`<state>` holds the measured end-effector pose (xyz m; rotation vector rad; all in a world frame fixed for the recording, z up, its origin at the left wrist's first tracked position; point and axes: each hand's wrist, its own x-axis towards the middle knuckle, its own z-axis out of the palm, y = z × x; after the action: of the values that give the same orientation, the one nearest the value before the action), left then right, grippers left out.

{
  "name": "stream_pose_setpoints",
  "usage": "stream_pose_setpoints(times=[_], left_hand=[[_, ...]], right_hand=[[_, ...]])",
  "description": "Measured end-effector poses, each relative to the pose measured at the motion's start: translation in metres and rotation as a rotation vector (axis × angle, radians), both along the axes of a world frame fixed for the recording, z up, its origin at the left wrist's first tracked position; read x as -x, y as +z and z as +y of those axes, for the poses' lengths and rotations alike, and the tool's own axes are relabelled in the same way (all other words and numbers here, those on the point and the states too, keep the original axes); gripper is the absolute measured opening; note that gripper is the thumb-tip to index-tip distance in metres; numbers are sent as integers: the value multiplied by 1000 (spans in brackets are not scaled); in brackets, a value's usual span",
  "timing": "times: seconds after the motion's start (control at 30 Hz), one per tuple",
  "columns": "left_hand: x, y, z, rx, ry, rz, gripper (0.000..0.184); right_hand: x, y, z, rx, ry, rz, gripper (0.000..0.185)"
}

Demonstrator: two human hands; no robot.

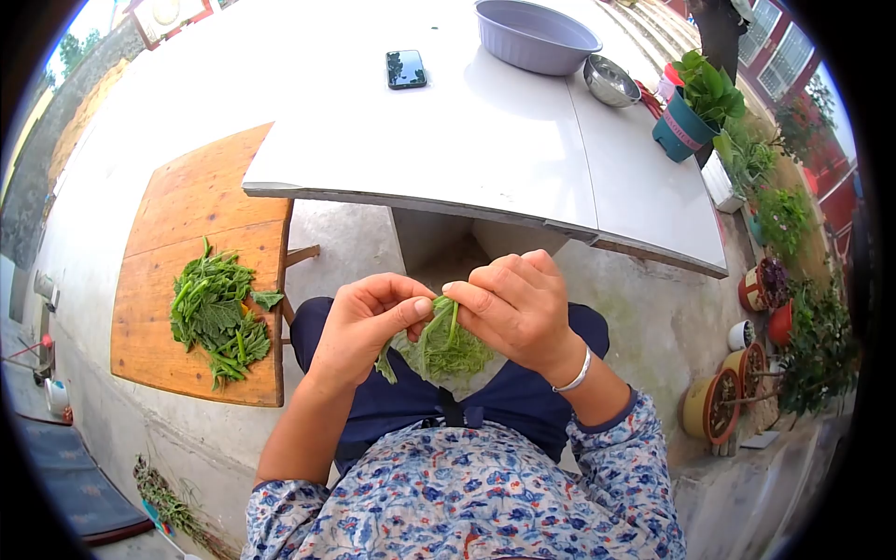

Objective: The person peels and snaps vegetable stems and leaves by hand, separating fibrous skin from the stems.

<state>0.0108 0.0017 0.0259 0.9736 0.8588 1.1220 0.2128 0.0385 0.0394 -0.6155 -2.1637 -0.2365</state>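
My left hand [378, 322] and my right hand [518, 313] meet above my lap, fingers pinched on a green leafy stem [454, 325]. The stem runs between the two sets of fingertips, and a leaf hangs under my left fingers. Below them lies a heap of thin green strips [448, 362], on what looks like clear plastic over my lap. A silver bracelet [575, 371] is on my right wrist. On the wooden table [201, 201] to the left rests a pile of green leaves and stems [217, 315].
Ahead stands a white table [420, 149] with a dark phone [406, 70], a purple basin [539, 42], a metal bowl [611, 82] and a teal plant pot [683, 129]. Its front edge is just beyond my hands. Several potted plants line the right side.
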Motion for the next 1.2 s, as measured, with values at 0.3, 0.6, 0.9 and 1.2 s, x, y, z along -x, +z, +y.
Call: stream_pose_setpoints(times=[0.3, 0.6, 0.9, 1.2], left_hand=[[-34, -14, -7, -200, 182, -271, 9], [-38, -8, -8, -227, 278, -84, 14], [-42, -2, -16, -59, 237, -265, 13], [-26, -6, -9, 99, -15, -301, 13]], right_hand=[[15, -19, -9, 392, 118, 510, 19], [16, -17, -21, 1559, 422, 1075, 16], [23, -23, -31, 1413, 377, 1061, 19], [16, -24, -30, 1530, 414, 1051, 21]])
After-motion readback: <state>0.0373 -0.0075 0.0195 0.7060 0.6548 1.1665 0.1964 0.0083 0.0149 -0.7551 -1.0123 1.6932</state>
